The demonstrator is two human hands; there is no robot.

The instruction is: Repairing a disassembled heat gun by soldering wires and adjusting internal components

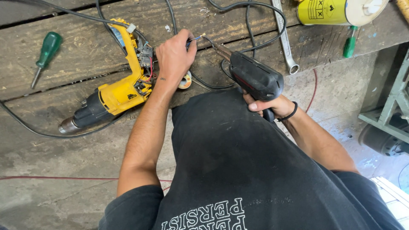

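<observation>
My left hand pinches a thin black wire with a bare tip, just right of an opened yellow power drill lying on the wooden bench. My right hand grips the handle of a black soldering gun. The gun's tip points up-left toward the wire end, a short gap away. A small spool of solder lies partly hidden under my left wrist.
A green-handled screwdriver lies at the far left. Near the bench's right part are a metal wrench, a second green screwdriver and a yellow can. Black cables loop across the planks. A metal frame stands right.
</observation>
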